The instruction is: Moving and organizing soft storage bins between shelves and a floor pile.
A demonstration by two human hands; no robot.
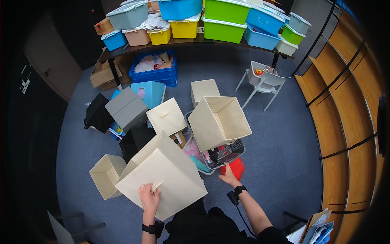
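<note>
Cream bins (172, 175), five; left hand (150, 198) pinching one handle (159, 185); right hand (230, 176) beside one red item (236, 168), grip I can't tell.

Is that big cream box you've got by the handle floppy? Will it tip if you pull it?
The big cream box is probably fairly stiff, since its sides look flat and its edges straight. It may swing or tip when pulled, because the left hand has only a small handle on one face. Its weight is hard to guess: most of its inside is hidden.
</note>
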